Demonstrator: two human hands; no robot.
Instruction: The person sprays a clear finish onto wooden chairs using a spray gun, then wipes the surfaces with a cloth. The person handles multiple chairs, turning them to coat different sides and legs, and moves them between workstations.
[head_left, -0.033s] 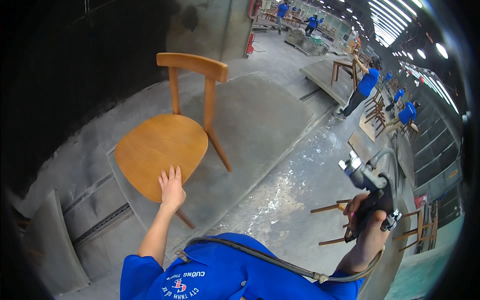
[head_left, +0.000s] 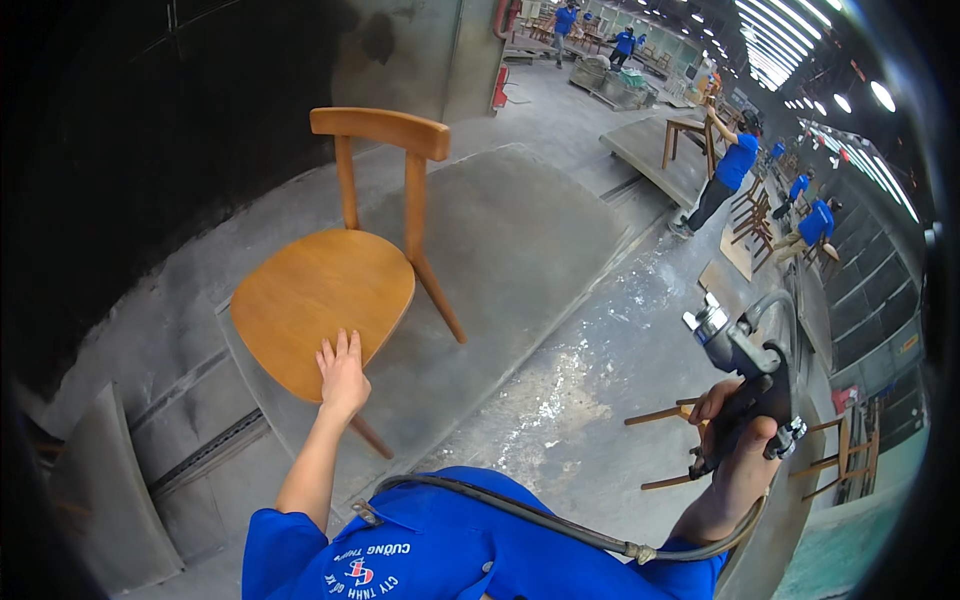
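Your left hand (head_left: pixel 342 378) flat, fingers spread on the wooden chair (head_left: pixel 325 295) seat's near edge, backrest on its far side, your right hand (head_left: pixel 735 425) gripping a spray gun (head_left: pixel 745 365) right of the chair, nozzle aimed up-left, grey spattered floor (head_left: pixel 560 390), dark booth wall (head_left: pixel 150 130) behind.

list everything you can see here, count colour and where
wooden chair: 1, honey brown, left of centre on the grey platform, left hand on the front edge of its seat
spray gun: 1, dark with silver nozzle, right side, gripped in the right hand
hose: 1, dark grey, running across the blue shirt toward the gun
grey platform: 1, dusty grey, centre, under the chair
other chairs: several, brown wood, on the floor at the right
workers in blue shirts: at least five, upper right background
ceiling lights: rows, white, top right
left hand: 1, flat on the seat
right hand: 1, closed round the gun
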